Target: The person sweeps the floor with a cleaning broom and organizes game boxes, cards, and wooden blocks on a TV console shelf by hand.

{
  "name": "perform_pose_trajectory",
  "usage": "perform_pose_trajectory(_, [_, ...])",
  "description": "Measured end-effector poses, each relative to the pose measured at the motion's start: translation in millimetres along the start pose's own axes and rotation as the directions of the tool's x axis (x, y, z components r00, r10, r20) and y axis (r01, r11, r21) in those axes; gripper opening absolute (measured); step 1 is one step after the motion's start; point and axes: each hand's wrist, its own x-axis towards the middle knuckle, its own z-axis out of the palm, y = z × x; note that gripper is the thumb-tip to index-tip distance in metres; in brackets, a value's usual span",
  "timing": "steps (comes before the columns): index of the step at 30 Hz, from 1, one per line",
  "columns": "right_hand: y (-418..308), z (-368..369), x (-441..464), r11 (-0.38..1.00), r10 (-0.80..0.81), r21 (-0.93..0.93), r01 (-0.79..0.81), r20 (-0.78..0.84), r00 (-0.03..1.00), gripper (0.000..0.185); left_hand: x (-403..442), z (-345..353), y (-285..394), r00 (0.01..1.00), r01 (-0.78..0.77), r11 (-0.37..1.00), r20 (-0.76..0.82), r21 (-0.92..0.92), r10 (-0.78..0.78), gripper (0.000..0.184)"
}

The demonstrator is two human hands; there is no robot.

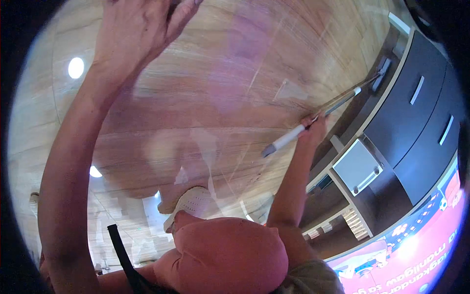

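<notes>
My right hand is closed around the pole of a long-handled cleaning tool with a white grip. Its grey pole slants up to the right, and a narrow flat head rests in the gap beneath the cabinet. Whether this is a mop or a squeegee I cannot tell. At the top edge of the view is my left hand, back turned to me and thumb stretched out. Its other fingers are mostly cut off by the frame, and nothing shows in it.
A low cabinet with dark drawers and open shelves curves along the right. On it stands a white box-like device. A lit screen is at the lower right. Glossy wood-look floor spreads beneath me, near my beige shoe and bent knee.
</notes>
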Motion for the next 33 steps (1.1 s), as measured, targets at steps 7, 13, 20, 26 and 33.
perform_pose_trajectory(7, [20,-46,-114,0.971,0.224,0.12,-0.209,-0.129,0.966,0.038,3,-1,0,0.999,-0.027,0.997,-0.046,-0.074,0.024,0.056])
perform_pose_trajectory(13, [22,-69,-81,0.874,0.397,0.336,-0.352,-0.074,0.915,0.029,5,13,2,0.983,-0.036,0.991,-0.174,0.128,0.058,0.056])
perform_pose_trajectory(20, [19,-109,-69,0.991,0.081,-0.101,-0.085,-0.044,0.996,0.041,2,0,10,0.993,-0.016,0.995,-0.114,0.103,0.028,0.056])
perform_pose_trajectory(26, [86,-178,-287,0.958,0.225,-0.153,-0.244,-0.132,0.965,0.049,4,-2,6,0.997,-0.069,0.977,-0.041,-0.2,0.062,0.063])
perform_pose_trajectory(33, [120,-227,-480,0.849,0.416,-0.181,-0.496,-0.349,0.84,0.041,-31,20,69,0.862,-0.506,0.617,-0.365,-0.602,0.351,0.045])
